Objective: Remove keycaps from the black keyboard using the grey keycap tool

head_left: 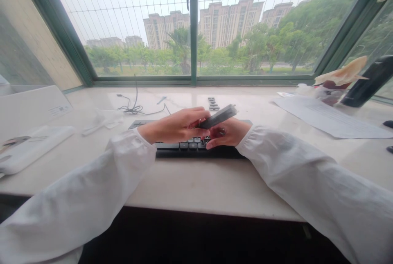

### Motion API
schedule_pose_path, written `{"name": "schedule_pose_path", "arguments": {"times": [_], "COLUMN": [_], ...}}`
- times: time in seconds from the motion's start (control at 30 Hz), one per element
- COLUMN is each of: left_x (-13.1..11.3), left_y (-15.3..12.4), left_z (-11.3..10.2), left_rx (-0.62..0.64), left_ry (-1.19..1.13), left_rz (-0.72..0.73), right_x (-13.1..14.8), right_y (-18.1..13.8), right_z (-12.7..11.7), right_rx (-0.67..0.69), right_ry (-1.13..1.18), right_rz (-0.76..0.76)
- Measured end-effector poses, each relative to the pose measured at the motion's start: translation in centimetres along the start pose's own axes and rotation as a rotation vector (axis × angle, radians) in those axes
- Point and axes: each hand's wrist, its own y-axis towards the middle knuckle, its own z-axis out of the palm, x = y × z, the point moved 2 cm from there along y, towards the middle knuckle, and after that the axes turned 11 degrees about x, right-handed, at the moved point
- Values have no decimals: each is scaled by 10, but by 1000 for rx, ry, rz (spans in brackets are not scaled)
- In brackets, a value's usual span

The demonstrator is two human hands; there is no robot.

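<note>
A black keyboard [172, 146] lies on the pale sill in front of me, with a patch of bared switches [206, 140] near its right part. My left hand [176, 125] is closed around a dark grey, brush-like tool [218, 117], whose pale, frayed end points up to the right. Behind that tool, my right hand [235, 131] rests over the keyboard's right side, fingers curled and thumb low by the bared switches. A small dark bit shows between its fingers, too small to name. Several loose keycaps [212, 103] lie beyond the hands.
A coiled cable [133, 109] and a small blue strip [161, 100] lie behind the keyboard. To the left are a white box [33, 104] and a white tray [39, 149]. Paper sheets [331, 116] and a black bottle-like object [367, 82] stand right. A window closes off the back.
</note>
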Motion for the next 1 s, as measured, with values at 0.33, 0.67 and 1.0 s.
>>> {"name": "schedule_pose_path", "arguments": {"times": [0.33, 0.67, 1.0], "left_x": [6, 4, 17], "left_y": [2, 3, -10], "left_z": [7, 6, -13], "left_rx": [-131, -149, 113], "left_ry": [-190, -300, -142], "left_rz": [22, -19, -46], "right_x": [19, 32, 48], "right_y": [0, 4, 7], "right_z": [-1, 13, 17], "right_rx": [-11, -178, -228], "right_ry": [-19, -33, -243], "right_rz": [22, 96, 170]}}
